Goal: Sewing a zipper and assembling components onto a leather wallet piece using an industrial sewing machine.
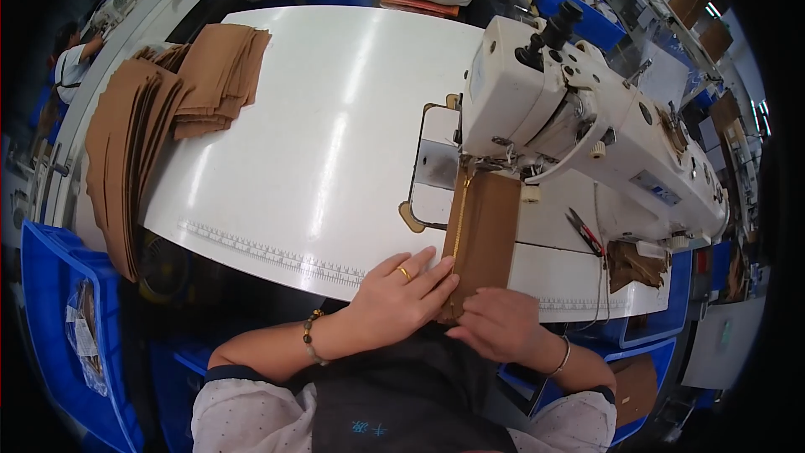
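Observation:
A brown fabric panel lies under the needle area of a white sewing machine and runs toward me. Along its left side goes a narrow gold line that looks like a zipper. My left hand rests on the panel's near left edge, fingers stretched out and pressing on it. At the panel's near end, my right hand has its fingers curled and pinched on the fabric edge. The fingertips of the right hand are partly hidden.
Stacks of brown fabric pieces hang over the table's left end. Red-handled snips and brown scraps lie to the right of the machine. Blue bins flank the white table. Another person sits far left.

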`<state>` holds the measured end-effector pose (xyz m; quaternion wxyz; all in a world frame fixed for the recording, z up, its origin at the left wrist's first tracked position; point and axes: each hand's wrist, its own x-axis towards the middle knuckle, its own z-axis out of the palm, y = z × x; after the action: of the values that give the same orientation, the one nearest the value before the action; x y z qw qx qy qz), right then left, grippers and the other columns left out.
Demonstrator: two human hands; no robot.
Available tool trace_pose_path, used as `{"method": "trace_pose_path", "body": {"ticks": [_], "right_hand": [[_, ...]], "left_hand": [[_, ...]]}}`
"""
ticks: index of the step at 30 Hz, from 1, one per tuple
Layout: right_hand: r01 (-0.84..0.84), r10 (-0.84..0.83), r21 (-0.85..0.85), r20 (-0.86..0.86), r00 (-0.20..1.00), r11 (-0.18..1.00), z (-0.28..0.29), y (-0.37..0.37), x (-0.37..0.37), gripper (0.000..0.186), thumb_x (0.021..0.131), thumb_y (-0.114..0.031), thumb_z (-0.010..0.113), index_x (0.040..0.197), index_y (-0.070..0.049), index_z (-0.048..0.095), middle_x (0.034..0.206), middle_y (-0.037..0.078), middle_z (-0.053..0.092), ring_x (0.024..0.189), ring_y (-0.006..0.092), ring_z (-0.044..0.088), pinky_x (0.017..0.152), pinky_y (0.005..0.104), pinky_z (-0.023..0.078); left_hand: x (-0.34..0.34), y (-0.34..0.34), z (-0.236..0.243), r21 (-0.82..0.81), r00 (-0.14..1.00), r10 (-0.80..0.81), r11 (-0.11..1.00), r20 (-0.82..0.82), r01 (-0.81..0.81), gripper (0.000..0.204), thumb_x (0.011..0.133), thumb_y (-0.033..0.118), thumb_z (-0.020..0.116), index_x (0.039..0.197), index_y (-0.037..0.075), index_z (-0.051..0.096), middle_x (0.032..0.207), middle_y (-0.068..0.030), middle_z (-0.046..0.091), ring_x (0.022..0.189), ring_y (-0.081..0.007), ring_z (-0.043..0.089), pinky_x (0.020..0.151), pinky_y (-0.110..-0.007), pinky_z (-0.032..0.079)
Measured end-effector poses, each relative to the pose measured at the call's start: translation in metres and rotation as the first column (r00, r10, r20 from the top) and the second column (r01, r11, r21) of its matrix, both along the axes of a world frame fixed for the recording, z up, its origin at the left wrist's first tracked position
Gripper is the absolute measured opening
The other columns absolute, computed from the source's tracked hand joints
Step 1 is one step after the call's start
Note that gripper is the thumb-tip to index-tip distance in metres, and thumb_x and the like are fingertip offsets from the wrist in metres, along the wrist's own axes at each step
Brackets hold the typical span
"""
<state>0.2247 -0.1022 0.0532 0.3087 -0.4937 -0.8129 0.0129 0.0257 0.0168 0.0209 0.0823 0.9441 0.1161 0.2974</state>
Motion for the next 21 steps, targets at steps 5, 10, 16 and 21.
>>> {"method": "trace_pose_path", "body": {"ticks": [5,10,16,21], "right_hand": [[0.106,-0.105,0.0,0.129,0.986,0.994,-0.001,0.068,0.046,0.037,0.084,-0.032,0.082,0.107,-0.007,0.069,0.118,0.011,0.067,0.097,0.0287,0.07,0.071,0.038,0.058],[0.163,-0.125,-0.121,0.27,0.955,0.979,-0.014,0.087,0.051,0.069,0.088,-0.055,0.073,0.137,-0.009,0.062,0.147,0.023,0.052,0.127,0.0408,0.061,0.087,0.0447,0.059],[0.165,-0.125,-0.128,0.273,0.954,0.978,-0.016,0.078,0.05,0.087,0.077,-0.065,0.077,0.139,-0.007,0.06,0.15,0.027,0.048,0.137,0.0447,0.053,0.092,0.0473,0.058],[0.167,-0.124,-0.153,0.257,0.959,0.974,-0.012,0.078,0.047,0.095,0.071,-0.068,0.08,0.141,-0.007,0.059,0.153,0.026,0.045,0.141,0.046,0.048,0.096,0.0512,0.055]], "left_hand": [[-0.002,0.002,0.002,0.013,1.0,-0.02,1.0,-0.015,0.021,0.051,0.069,0.022,0.08,0.118,0.009,0.074,0.132,-0.0079,0.069,0.116,-0.0285,0.066,0.093,-0.039,0.057],[-0.01,-0.003,-0.009,-0.013,0.993,-0.116,0.993,0.001,0.116,0.039,0.078,0.027,0.083,0.113,0.012,0.076,0.128,-0.0064,0.071,0.115,-0.0259,0.069,0.09,-0.036,0.058],[-0.02,-0.008,-0.023,0.077,0.982,-0.155,0.986,0.11,0.147,0.026,0.089,0.022,0.076,0.111,0.008,0.074,0.127,-0.0095,0.072,0.121,-0.0271,0.067,0.096,-0.038,0.057],[-0.033,-0.01,-0.015,0.018,0.96,-0.162,0.987,0.228,0.162,0.023,0.085,0.023,0.084,0.104,0.011,0.076,0.117,-0.004,0.076,0.111,-0.0238,0.073,0.093,-0.034,0.059]]}}
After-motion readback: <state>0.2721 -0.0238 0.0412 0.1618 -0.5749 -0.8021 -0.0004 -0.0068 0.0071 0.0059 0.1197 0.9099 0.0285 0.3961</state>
